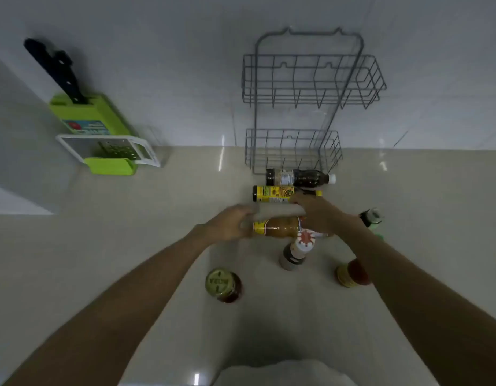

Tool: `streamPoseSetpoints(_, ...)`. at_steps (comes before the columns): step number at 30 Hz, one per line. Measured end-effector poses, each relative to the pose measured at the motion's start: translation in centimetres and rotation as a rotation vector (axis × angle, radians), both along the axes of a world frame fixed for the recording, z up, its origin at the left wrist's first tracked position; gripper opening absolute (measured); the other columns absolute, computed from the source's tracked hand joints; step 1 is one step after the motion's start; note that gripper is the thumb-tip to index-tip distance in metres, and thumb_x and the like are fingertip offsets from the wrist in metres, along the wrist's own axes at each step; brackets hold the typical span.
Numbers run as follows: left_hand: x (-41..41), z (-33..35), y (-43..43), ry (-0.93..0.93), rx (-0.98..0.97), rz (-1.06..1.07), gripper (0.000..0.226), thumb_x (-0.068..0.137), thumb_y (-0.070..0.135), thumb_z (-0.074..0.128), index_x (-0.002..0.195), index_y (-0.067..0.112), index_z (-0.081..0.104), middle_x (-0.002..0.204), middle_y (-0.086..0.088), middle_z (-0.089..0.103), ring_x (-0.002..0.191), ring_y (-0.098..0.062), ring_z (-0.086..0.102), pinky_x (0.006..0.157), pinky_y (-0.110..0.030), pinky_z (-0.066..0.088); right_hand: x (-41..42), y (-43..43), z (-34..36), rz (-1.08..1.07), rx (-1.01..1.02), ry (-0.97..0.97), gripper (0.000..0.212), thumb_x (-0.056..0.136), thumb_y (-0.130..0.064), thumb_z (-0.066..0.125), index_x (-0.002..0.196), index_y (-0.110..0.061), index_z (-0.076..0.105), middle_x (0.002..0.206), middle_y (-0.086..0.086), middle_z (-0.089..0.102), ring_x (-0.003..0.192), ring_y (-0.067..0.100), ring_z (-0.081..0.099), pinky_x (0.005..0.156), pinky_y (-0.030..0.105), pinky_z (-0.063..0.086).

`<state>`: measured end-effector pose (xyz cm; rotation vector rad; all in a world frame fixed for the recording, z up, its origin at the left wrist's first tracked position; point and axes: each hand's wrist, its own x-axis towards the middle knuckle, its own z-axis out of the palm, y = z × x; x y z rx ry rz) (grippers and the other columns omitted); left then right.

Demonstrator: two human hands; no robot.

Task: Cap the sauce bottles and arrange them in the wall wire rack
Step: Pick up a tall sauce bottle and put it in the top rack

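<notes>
Left hand (230, 225) and right hand (318, 213) both grip the brown sauce bottle (277, 227) lying sideways between them above the bench (157, 246); wire rack (308, 101) beyond the hands

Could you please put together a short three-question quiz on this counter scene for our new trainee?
1. True or false: the wire rack already holds bottles.
2. How many bottles lie on their sides just below the rack, beyond the hands?
3. Which object do both hands meet at? A) the green knife block B) the amber sauce bottle C) the green-lidded jar

Key:
1. False; both shelves are empty.
2. Two: the dark bottle and the yellow-labelled bottle.
3. B; the left hand and right hand are at its ends.
</notes>
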<state>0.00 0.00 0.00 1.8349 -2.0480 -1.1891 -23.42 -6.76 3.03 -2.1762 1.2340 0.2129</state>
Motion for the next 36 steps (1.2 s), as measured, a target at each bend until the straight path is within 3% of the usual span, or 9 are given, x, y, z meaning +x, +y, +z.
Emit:
streamPoseSetpoints(3, -0.4, -1.4, -0.6, -0.118, -0.055, -0.121, 0.057, 0.077, 0.02, 0.078, 0.128, 0.006, 0.055, 0.125, -0.015, 0.058, 0.112, -0.027, 0.055, 0.079, -0.018, 0.035, 0.6, -0.3, -1.0, 0.065, 0.013, 0.135, 0.057, 0.087, -0.011, 0.064, 0.138, -0.015, 0.039, 0.129, 0.016, 0.051, 0.117, 0.033, 0.05, 0.097, 0.048, 0.045)
streamPoseSetpoints(8, -0.3, -1.5, -1.8, -0.19, -0.039, -0.169, 0.02, 0.081, 0.022, 0.072, 0.098, 0.011, 0.07, 0.095, -0.01, 0.07, 0.09, -0.025, 0.065, 0.074, -0.03, 0.047, 1.0, 0.5, -1.7, 0.104, -0.085, 0.3, 0.037, 0.091, -0.019, 0.059, 0.126, -0.021, 0.047, 0.131, 0.01, 0.05, 0.125, 0.033, 0.045, 0.1, 0.051, 0.043)
streamPoseSetpoints(13, 0.9, 1.8, -2.8, 0.139, 0.068, 0.03, 0.012, 0.074, 0.039, 0.075, 0.079, 0.028, 0.074, 0.073, 0.006, 0.07, 0.068, -0.004, 0.061, 0.063, -0.022, 0.045, 1.1, 1.2, -2.4, 0.005, -0.197, 0.389, 0.071, 0.081, -0.017, 0.071, 0.14, -0.023, 0.033, 0.137, 0.009, 0.046, 0.124, 0.035, 0.047, 0.095, 0.051, 0.045)
streamPoseSetpoints(17, 0.2, 4.8, -3.5, 0.443, -0.041, 0.228, 0.019, 0.073, 0.044, 0.077, 0.087, 0.03, 0.074, 0.077, 0.011, 0.072, 0.076, -0.001, 0.065, 0.068, -0.017, 0.049, 0.5, 0.5, -2.0, -0.177, -0.227, 0.145, 0.077, 0.071, -0.031, 0.077, 0.137, -0.027, 0.038, 0.128, 0.004, 0.057, 0.11, 0.031, 0.057, 0.08, 0.04, 0.05)
streamPoseSetpoints(19, 0.3, 6.2, -4.2, 0.577, -0.072, 0.326, 0.029, 0.077, 0.041, 0.076, 0.103, 0.031, 0.071, 0.083, 0.011, 0.072, 0.09, -0.008, 0.067, 0.083, -0.021, 0.051, 0.1, 0.0, -0.8, -0.307, -0.173, -0.029, 0.071, 0.066, -0.034, 0.08, 0.128, -0.027, 0.046, 0.11, 0.002, 0.065, 0.097, 0.028, 0.062, 0.074, 0.034, 0.048)
streamPoseSetpoints(24, 1.2, 8.6, -6.5, 0.486, -0.351, 0.598, 0.025, 0.087, 0.015, 0.067, 0.11, 0.021, 0.06, 0.084, 0.008, 0.061, 0.084, -0.002, 0.059, 0.084, -0.023, 0.043, -0.7, -1.8, 7.1, -0.416, 0.083, -0.719, 0.037, 0.069, -0.014, 0.084, 0.096, -0.027, 0.062, 0.091, -0.006, 0.071, 0.091, 0.01, 0.069, 0.072, 0.019, 0.058)
streamPoseSetpoints(27, 0.9, 10.3, -8.2, 0.493, -0.445, 0.682, 0.049, 0.086, 0.004, 0.064, 0.13, 0.016, 0.045, 0.12, 0.001, 0.056, 0.106, -0.007, 0.053, 0.093, -0.024, 0.044, -0.3, -3.5, 13.0, -0.363, -0.007, -0.991, 0.041, 0.072, -0.015, 0.08, 0.11, -0.016, 0.063, 0.11, 0.003, 0.071, 0.104, 0.015, 0.067, 0.083, 0.027, 0.057)
streamPoseSetpoints(31, 0.2, 12.4, -10.2, 0.541, -0.405, 0.64, 0.078, 0.088, 0.005, 0.06, 0.152, 0.017, 0.018, 0.157, 0.0, 0.025, 0.142, -0.014, 0.026, 0.116, -0.034, 0.025, 1.9, -6.6, 17.8, -0.461, -0.206, -1.183, 0.058, 0.072, -0.014, 0.08, 0.123, -0.007, 0.054, 0.121, 0.011, 0.065, 0.111, 0.019, 0.064, 0.093, 0.038, 0.054)
streamPoseSetpoints(36, -0.9, 13.5, -10.7, 0.543, -0.328, 0.525, 0.086, 0.087, 0.012, 0.062, 0.154, 0.025, 0.009, 0.162, 0.004, 0.013, 0.147, -0.023, 0.018, 0.119, -0.038, 0.021, 5.6, -10.3, 18.6, -0.541, -0.376, -1.086, 0.06, 0.066, -0.017, 0.084, 0.117, -0.009, 0.055, 0.104, 0.003, 0.068, 0.094, 0.016, 0.067, 0.085, 0.034, 0.058)
